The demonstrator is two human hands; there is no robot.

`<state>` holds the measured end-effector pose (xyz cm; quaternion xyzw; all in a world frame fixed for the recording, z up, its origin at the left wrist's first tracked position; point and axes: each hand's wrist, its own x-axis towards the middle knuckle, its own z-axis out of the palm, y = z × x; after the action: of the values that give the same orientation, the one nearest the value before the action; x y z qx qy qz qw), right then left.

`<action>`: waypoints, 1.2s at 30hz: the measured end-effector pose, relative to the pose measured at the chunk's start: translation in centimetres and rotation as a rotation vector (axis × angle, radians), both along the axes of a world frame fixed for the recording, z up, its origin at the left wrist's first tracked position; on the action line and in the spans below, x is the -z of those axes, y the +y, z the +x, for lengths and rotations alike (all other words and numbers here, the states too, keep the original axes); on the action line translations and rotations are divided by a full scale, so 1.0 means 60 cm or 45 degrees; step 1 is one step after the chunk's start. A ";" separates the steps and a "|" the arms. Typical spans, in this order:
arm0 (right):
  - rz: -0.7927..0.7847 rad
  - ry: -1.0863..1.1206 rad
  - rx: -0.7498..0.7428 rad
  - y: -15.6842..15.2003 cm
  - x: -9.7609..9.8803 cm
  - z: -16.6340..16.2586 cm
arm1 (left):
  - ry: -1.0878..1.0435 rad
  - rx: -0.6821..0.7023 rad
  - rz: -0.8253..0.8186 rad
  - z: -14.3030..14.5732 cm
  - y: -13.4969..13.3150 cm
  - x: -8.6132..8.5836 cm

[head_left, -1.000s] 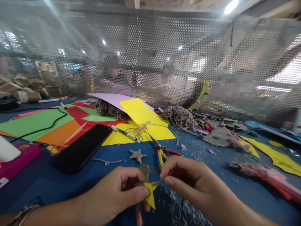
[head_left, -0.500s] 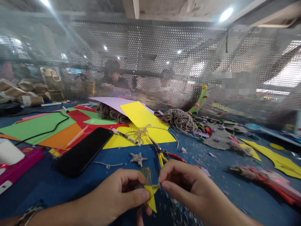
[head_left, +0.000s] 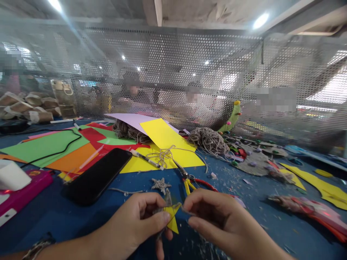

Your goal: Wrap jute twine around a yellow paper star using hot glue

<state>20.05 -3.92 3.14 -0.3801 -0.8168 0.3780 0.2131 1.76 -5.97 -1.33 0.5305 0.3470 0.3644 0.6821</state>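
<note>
My left hand (head_left: 138, 222) pinches a small yellow paper star (head_left: 172, 216) partly wound with jute twine, held just above the blue table. My right hand (head_left: 217, 222) is closed in a pinch right beside the star's right tip, on a thin strand of twine (head_left: 184, 208) that runs to the star. A finished twine-wrapped star (head_left: 161, 185) lies on the table just beyond my hands. Scissors with yellow and red handles (head_left: 189, 180) lie behind my right hand.
A black phone (head_left: 97, 176) lies at the left, with a pink case (head_left: 18, 195) further left. Coloured paper sheets (head_left: 46, 146), a pen (head_left: 145, 158), twine bundles (head_left: 207, 140) and scraps cover the far table. A perforated metal screen (head_left: 173, 72) stands behind, people beyond it.
The star has turned in my left hand, its yellow point now lying more sideways and higher. My right hand has drawn the twine slightly right. The camera tilted a little downward.
</note>
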 end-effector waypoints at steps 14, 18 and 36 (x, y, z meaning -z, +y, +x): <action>1.188 -0.359 -0.287 -0.013 0.000 0.018 | 0.163 -0.046 0.002 0.004 -0.005 -0.004; 1.311 -0.471 -0.386 -0.019 -0.011 0.014 | 0.242 -0.066 -0.004 0.009 -0.009 -0.010; 0.448 -0.246 -0.329 -0.008 -0.001 0.015 | 0.384 0.183 0.109 -0.001 -0.024 -0.026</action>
<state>20.96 -4.38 3.20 -0.2637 -0.9286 0.2159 0.1468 1.69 -7.43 0.21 0.6313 0.3908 0.2455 0.6232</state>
